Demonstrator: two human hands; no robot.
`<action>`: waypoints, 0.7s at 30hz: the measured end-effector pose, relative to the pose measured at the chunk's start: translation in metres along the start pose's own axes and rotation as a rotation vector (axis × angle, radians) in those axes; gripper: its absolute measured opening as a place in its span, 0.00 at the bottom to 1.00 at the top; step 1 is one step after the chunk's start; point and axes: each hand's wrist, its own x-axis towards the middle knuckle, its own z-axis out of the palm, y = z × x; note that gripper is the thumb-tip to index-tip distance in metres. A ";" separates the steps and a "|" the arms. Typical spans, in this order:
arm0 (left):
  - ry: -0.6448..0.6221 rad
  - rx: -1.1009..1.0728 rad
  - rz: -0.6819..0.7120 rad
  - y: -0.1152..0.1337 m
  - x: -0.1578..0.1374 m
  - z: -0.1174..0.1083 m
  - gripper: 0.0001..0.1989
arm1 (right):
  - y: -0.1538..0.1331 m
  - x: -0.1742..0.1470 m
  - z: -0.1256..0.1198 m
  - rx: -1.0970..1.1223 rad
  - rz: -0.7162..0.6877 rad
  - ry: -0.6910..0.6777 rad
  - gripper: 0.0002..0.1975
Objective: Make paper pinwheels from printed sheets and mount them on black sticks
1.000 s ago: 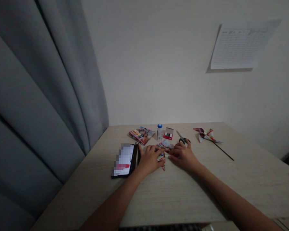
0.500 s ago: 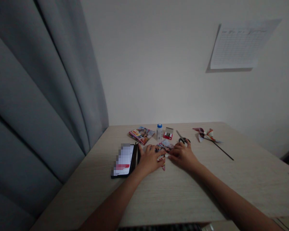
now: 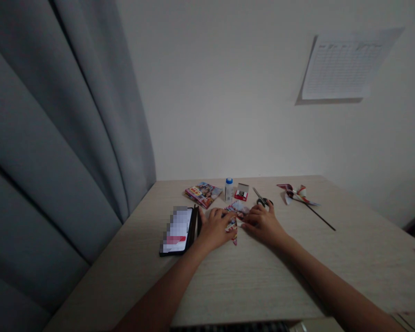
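A small piece of colourful printed paper (image 3: 231, 225) lies on the table between my hands, its pattern partly hidden under the fingers. My left hand (image 3: 215, 229) rests over its left side with the fingers spread and the thumb and index finger on the print. From the other side, my right hand (image 3: 262, 224) has its fingers curled together on the paper's right edge. Just beyond the right fingertips lies a pair of scissors (image 3: 259, 195) with dark handles. A phone (image 3: 176, 233) with a lit, partly blurred screen is beside my left hand, next to a dark strip-like object (image 3: 192, 226).
Toward the back stand a glue bottle with a blue cap (image 3: 228, 189) and an open small red box (image 3: 241, 192). Colourful booklets (image 3: 203, 194) are stacked at the back left. A paper pinwheel (image 3: 295, 193) on a dark stick lies at the right. A grey curtain (image 3: 72, 138) borders the left.
My left index finger has shifted slightly up and away on the paper, uncovering more of the print between it and the thumb. My right hand has hardly moved.
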 end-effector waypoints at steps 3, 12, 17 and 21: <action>0.002 -0.010 0.001 -0.001 0.001 0.001 0.24 | 0.000 0.000 0.000 0.000 0.001 -0.002 0.09; -0.014 0.012 0.006 0.000 0.000 0.000 0.21 | 0.000 0.001 0.001 -0.011 0.002 -0.001 0.08; -0.043 0.026 0.002 0.002 0.000 -0.005 0.21 | -0.001 0.001 -0.001 -0.001 0.009 -0.016 0.09; -0.040 0.031 -0.003 0.002 0.000 -0.004 0.20 | -0.002 0.001 -0.002 -0.004 0.008 -0.024 0.09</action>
